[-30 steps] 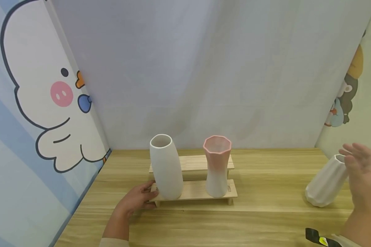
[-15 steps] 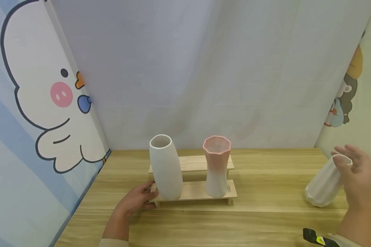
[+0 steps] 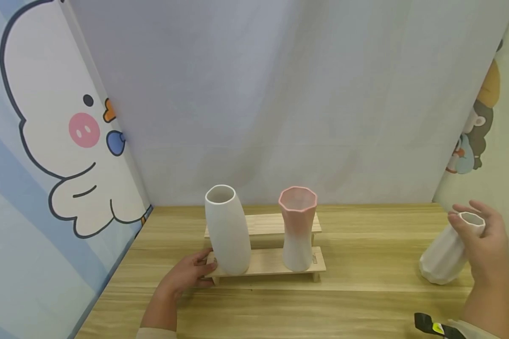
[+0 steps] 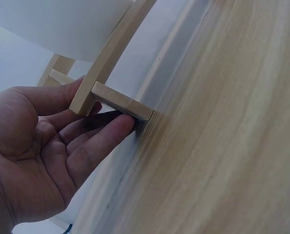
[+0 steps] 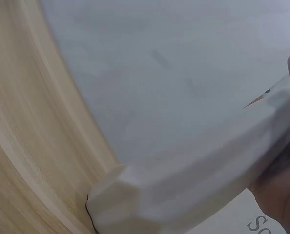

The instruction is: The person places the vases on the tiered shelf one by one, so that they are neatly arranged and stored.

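My left hand [image 3: 191, 272] grips the left end of a small two-step wooden stand [image 3: 265, 262]; in the left wrist view the thumb lies along its board and the fingertips meet its short leg [image 4: 121, 101]. Upright on the lower step are a tall plain white vase [image 3: 229, 235], close to that hand, and a pink-to-white vase [image 3: 298, 230] with a flared, angular rim. At the far right my right hand [image 3: 488, 240] holds a faceted white vase [image 3: 443, 259] around its neck, thumb on the near side. This vase leans to the right, its base low over the table.
The wooden table [image 3: 365, 301] ends at a grey-white curtain [image 3: 301, 117] behind. Cartoon-printed panels [image 3: 51, 141] stand at left and right. A black strap [image 3: 432, 325] hangs near the right wrist. The stand's upper step [image 3: 265, 224] is behind the two vases.
My right hand has come in from the right, slipped behind the faceted vase and taken hold of its neck. The left hand and the two vases on the stand have stayed put.
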Available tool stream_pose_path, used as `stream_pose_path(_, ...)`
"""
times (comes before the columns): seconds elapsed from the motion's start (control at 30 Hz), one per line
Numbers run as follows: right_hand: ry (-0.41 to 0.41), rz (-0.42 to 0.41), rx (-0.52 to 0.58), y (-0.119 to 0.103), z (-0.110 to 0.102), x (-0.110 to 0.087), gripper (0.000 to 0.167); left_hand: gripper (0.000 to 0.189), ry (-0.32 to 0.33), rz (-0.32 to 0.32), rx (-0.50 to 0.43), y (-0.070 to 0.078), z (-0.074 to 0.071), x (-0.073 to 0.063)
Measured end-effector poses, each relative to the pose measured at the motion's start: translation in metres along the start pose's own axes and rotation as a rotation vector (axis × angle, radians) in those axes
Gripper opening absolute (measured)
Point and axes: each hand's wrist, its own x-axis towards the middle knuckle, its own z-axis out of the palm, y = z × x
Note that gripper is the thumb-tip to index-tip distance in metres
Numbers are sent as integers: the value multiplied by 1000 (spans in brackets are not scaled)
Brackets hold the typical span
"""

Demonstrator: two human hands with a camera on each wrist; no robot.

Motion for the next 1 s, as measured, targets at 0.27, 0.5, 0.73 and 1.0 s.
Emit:
stream_pose_path(0.27, 2, 62, -101, 0, 2, 0, 64, 72, 4, 2, 0, 0, 0, 0)
stream_pose_path(0.5, 41, 134, -128, -2, 4, 1, 46, 73, -8, 8, 1, -1, -1, 0)
stream_pose_path(0.73, 63, 139, 45, 0, 8, 0, 25, 75, -10, 4, 5, -2, -1, 1)
stream_pose_path(1.0, 78, 177, -12, 3, 7, 3, 21, 76, 2, -1, 11, -2, 0, 0)
